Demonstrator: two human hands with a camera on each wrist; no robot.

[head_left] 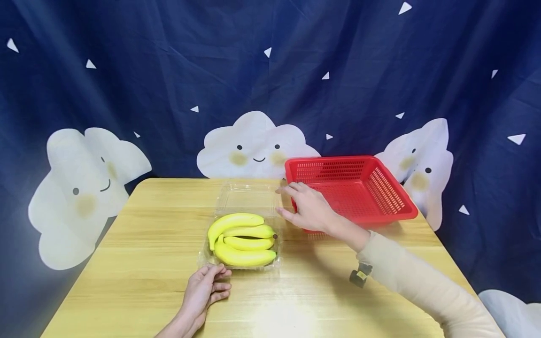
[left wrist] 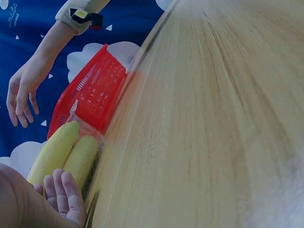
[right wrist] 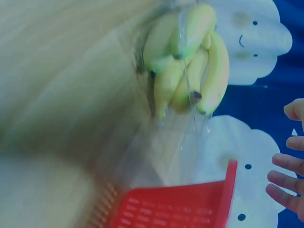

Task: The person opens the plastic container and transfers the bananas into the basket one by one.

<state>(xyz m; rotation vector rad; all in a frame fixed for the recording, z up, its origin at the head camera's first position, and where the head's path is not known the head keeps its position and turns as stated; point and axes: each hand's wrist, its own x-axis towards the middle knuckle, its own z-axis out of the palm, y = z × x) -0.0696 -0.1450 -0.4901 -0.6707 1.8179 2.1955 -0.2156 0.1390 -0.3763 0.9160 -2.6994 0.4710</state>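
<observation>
Several yellow bananas [head_left: 245, 258] lie in a clear plastic clamshell box [head_left: 203, 258], its lid [head_left: 241, 197] folded back on the far side. At the box's front left edge rests my left hand [head_left: 204, 291], its fingertips right by the rim and its other fingers loosely bent. In the left wrist view, the left fingers [left wrist: 61, 194] overlap the near bananas [left wrist: 80, 156]. Between the lid and a red basket, my right hand [head_left: 310, 206] is raised with fingers spread and nothing held. The right wrist view shows its spread fingers [right wrist: 285, 180] at the right edge.
The red plastic basket [head_left: 405, 209] with perforated sides stands at the back right of the wooden table [head_left: 139, 267]. Behind the table hangs a dark blue curtain [head_left: 169, 70] with smiling white clouds. A small black and yellow device [head_left: 360, 274] sits at the right wrist.
</observation>
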